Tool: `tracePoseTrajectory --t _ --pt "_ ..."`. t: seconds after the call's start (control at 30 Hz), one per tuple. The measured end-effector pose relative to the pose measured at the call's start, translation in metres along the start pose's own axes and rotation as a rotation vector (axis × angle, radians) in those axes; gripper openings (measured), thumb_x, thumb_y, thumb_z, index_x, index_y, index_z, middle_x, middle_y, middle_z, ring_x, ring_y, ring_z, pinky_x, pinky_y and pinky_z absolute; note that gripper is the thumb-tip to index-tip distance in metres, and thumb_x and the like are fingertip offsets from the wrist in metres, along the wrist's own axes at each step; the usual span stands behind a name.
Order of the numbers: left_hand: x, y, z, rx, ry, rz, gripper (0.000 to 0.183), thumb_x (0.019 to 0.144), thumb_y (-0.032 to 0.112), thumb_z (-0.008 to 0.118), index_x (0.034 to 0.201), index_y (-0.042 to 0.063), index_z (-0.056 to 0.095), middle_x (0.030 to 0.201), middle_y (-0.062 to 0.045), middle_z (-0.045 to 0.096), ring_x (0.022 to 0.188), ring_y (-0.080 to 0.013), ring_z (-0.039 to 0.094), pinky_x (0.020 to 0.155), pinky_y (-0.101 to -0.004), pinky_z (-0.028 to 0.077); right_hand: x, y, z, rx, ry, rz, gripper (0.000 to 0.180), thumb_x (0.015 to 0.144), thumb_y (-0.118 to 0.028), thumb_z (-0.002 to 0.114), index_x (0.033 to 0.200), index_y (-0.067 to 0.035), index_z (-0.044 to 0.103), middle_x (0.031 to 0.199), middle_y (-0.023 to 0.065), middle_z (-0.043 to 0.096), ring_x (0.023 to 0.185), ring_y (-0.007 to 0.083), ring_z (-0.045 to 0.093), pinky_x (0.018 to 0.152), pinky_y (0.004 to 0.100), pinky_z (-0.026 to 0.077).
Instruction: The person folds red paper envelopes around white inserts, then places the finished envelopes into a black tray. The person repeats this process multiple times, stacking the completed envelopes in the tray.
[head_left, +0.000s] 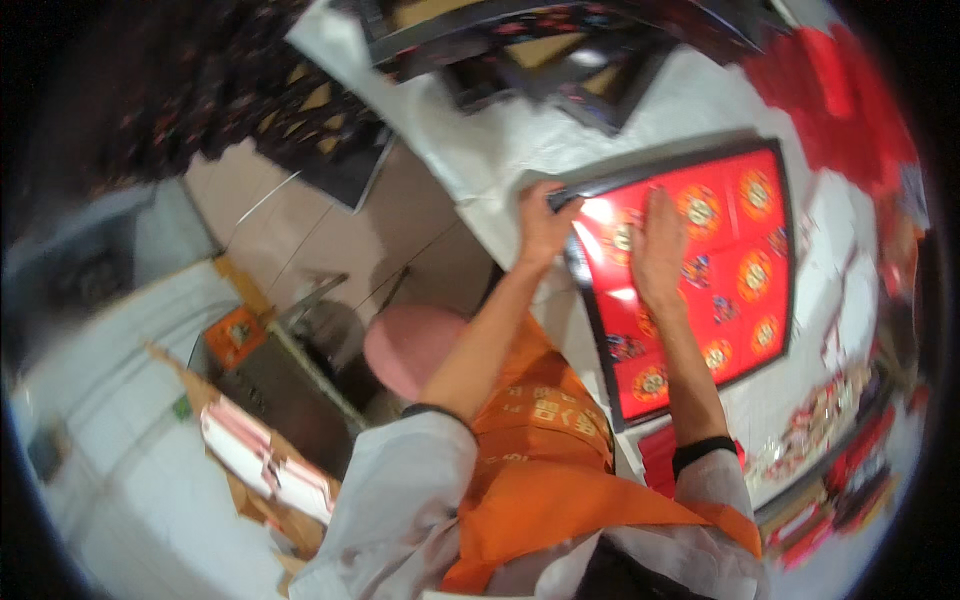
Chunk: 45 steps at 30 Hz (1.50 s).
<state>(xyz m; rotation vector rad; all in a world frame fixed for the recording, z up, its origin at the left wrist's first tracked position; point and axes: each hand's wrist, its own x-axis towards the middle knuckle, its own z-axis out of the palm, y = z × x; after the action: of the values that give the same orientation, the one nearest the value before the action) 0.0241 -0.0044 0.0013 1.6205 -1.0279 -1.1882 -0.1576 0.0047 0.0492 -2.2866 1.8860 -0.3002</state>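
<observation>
A black-rimmed rectangular panel (742, 232) lies on the white-covered table in front of me. Its glossy red face bears rows of round orange and cream emblems and small multicoloured figures. At the panel's upper left corner, my left hand (547, 225) grips the black rim, with the thumb over the edge. My right hand (660, 244) rests flat on the red face, just right of my left hand, its fingers stretched out and holding nothing. Part of the printing is hidden under the right hand and forearm.
Black trays or boxes (600, 82) stand at the table's far side. Red material (840, 105) lies at the upper right, and small wrapped items (814, 420) lie at the lower right. A pink stool seat (412, 349) and an opened carton (262, 465) are to my left.
</observation>
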Motion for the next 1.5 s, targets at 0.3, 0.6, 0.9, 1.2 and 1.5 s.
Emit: tracePoseTrajectory --t 0.3,0.6,0.9,1.2,1.5 --pt "-0.007 0.022 -0.009 0.274 0.031 0.067 0.039 0.074 0.021 0.072 0.104 -0.001 0.059 0.103 -0.02 0.053 0.097 -0.0329 0.052 0.086 -0.0375 0.042 0.001 -0.006 -0.01 -0.055 -0.14 0.006 0.058 0.094 -0.032 0.041 0.14 0.0 0.026 0.144 0.0191 0.028 0.135 0.0304 0.025 0.11 0.0486 0.015" --pt "-0.026 0.028 -0.004 0.344 0.102 0.134 0.054 0.078 0.022 0.068 0.121 -0.002 0.045 0.111 -0.023 0.051 0.106 -0.0381 0.047 0.093 -0.0425 0.037 -0.029 -0.008 -0.01 -0.061 -0.058 -0.03 0.062 0.085 -0.029 0.058 0.135 -0.001 0.034 0.14 0.0239 0.029 0.131 0.0353 0.028 0.106 0.0504 0.021" --pt "-0.026 0.028 0.001 0.338 0.06 0.071 0.06 0.079 0.023 0.067 0.125 -0.004 0.041 0.114 -0.026 0.05 0.108 -0.0399 0.044 0.095 -0.0436 0.034 -0.025 -0.005 -0.015 0.018 -0.128 -0.029 0.063 0.087 -0.032 0.055 0.138 -0.004 0.032 0.142 0.0239 0.026 0.131 0.0372 0.027 0.108 0.047 0.021" --pt "-0.015 0.08 0.03 0.788 -0.35 0.789 0.032 0.078 0.009 0.058 0.109 0.002 0.058 0.119 -0.016 0.052 0.116 -0.0331 0.043 0.101 -0.0461 0.031 -0.068 0.012 -0.023 0.453 0.211 0.37 0.034 0.09 -0.004 0.047 0.124 -0.004 0.048 0.129 0.0132 0.048 0.119 0.031 0.044 0.103 0.0395 0.031" --pt "0.029 0.09 0.086 0.761 -0.958 1.097 0.006 0.076 0.013 0.056 0.075 0.007 0.059 0.083 -0.005 0.055 0.09 -0.0237 0.053 0.085 -0.0387 0.04 -0.065 0.027 -0.019 0.236 0.205 0.347 0.047 0.074 0.002 0.053 0.121 -0.002 0.051 0.123 0.0114 0.05 0.11 0.0298 0.048 0.095 0.0411 0.037"
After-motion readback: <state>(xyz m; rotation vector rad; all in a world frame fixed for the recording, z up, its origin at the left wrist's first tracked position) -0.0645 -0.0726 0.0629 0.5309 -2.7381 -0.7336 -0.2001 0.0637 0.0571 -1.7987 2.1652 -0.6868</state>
